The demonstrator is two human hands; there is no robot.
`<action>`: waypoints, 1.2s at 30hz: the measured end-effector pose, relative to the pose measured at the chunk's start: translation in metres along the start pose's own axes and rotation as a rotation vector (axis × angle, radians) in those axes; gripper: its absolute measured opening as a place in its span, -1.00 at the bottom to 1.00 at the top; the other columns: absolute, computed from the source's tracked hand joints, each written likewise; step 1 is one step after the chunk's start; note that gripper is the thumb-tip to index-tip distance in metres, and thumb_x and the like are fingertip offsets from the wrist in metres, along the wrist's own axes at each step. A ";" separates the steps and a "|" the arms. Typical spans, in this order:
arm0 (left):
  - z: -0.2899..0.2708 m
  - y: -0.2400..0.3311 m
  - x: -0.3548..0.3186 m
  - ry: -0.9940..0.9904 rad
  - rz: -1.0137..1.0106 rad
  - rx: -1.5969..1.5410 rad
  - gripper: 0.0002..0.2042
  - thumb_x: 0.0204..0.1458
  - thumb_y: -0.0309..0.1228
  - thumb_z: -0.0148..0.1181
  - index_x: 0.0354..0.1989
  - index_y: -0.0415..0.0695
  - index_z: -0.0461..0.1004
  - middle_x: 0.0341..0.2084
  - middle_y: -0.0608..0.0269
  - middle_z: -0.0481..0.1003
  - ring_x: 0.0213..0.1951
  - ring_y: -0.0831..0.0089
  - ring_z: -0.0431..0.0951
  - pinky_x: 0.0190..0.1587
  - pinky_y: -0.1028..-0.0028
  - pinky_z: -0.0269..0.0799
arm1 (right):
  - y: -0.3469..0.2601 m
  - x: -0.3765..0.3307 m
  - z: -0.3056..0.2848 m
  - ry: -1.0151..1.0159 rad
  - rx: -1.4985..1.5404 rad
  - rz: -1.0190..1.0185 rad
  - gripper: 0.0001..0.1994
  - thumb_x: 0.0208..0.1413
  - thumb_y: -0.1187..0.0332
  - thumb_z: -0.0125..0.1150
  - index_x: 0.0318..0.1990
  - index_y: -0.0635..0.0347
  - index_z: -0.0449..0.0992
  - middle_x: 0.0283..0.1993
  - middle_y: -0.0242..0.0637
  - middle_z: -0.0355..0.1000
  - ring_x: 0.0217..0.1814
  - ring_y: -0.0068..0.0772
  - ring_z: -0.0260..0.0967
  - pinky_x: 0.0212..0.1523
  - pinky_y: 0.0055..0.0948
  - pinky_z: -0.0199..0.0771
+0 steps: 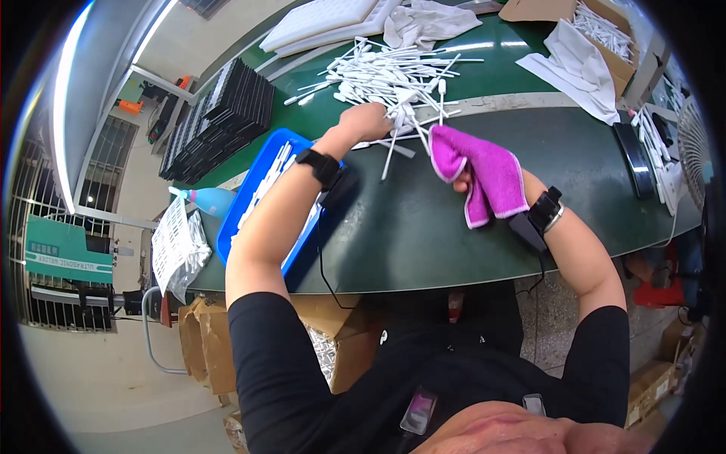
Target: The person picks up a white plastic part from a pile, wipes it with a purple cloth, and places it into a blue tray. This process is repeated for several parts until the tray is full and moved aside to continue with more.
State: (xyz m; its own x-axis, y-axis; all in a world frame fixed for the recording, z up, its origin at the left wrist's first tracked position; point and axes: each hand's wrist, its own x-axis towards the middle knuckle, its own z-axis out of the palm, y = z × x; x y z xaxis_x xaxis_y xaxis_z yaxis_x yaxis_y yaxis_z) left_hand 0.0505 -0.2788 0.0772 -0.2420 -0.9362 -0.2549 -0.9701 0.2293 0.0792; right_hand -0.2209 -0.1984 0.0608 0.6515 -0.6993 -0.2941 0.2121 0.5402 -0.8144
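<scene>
A loose heap of white swabs (pixel 389 72), thin sticks with thicker white heads, lies on the green worktable. At the heap's near edge, my left hand (pixel 365 121) is closed, with several swabs at its fingertips; the fingers are partly hidden. My right hand (pixel 463 180) grips a purple cloth (pixel 495 170) with pale edging, which drapes over most of the hand. Beneath my left forearm stands a blue tray (pixel 227 236) with more white sticks inside. Each wrist wears a black band with a dark device.
Black stacked trays (pixel 219 113) stand at the left, near a pale blue squeeze bottle (pixel 212 200) and a plastic bag (pixel 181 246). White foam slabs (pixel 321 23) lie at the back. A cardboard box (pixel 616 68) of swabs, a white cloth (pixel 578 68) and a fan (pixel 694 144) are at the right.
</scene>
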 end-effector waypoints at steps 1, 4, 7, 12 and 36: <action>-0.001 0.009 -0.010 0.081 -0.026 0.074 -0.71 0.00 -0.22 0.06 -0.37 -0.22 0.54 -0.42 -0.06 0.56 -0.38 0.05 0.57 -0.26 0.19 0.47 | 0.000 0.003 -0.006 0.009 0.003 0.000 -0.64 0.21 0.02 0.05 -0.49 0.08 0.40 -0.62 -0.47 0.23 -0.63 -0.59 0.22 -0.56 -0.60 0.27; -0.010 0.041 -0.051 0.246 -0.053 0.120 -0.70 0.08 -0.22 0.01 -0.36 -0.20 0.54 -0.42 -0.07 0.55 -0.34 -0.06 0.54 -0.28 0.14 0.42 | 0.003 0.019 -0.035 0.103 0.055 -0.097 -0.64 0.19 0.00 0.07 -0.41 0.12 0.45 -0.61 -0.46 0.25 -0.60 -0.60 0.25 -0.55 -0.65 0.27; 0.003 0.049 -0.091 0.345 -0.008 -0.005 -0.71 0.15 -0.22 -0.03 -0.31 -0.19 0.53 -0.48 0.01 0.54 -0.40 0.01 0.52 -0.34 0.19 0.37 | 0.008 0.035 -0.041 0.170 0.155 -0.206 -0.67 0.19 0.03 0.10 -0.33 0.13 0.46 -0.54 -0.49 0.32 -0.61 -0.66 0.22 -0.57 -0.69 0.28; 0.022 0.082 -0.113 -0.006 0.005 -0.713 -0.73 0.19 -0.27 0.00 -0.24 -0.22 0.53 -0.59 0.23 0.52 -0.59 0.51 0.43 -0.51 0.48 0.29 | 0.027 0.031 -0.044 -0.062 0.081 -0.258 -0.70 0.20 0.12 0.11 -0.15 0.19 0.49 -0.45 -0.53 0.39 -0.61 -0.73 0.20 -0.59 -0.74 0.27; 0.061 0.100 -0.096 0.479 0.036 -1.750 -0.75 0.20 -0.30 0.03 -0.12 -0.23 0.47 -0.35 0.24 0.55 -0.44 0.67 0.47 -0.53 0.67 0.34 | 0.022 0.027 -0.034 -0.096 0.240 -0.060 -0.70 0.20 0.24 0.10 -0.04 0.25 0.41 -0.35 -0.40 0.39 -0.56 -0.68 0.17 -0.56 -0.66 0.19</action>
State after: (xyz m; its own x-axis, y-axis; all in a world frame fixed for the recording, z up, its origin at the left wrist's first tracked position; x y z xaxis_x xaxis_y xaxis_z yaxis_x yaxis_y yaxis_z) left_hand -0.0247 -0.1497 0.0506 0.0711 -0.9974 0.0132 0.2464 0.0304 0.9687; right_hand -0.2227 -0.2214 0.0180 0.6966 -0.6917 -0.1907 0.4112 0.6026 -0.6839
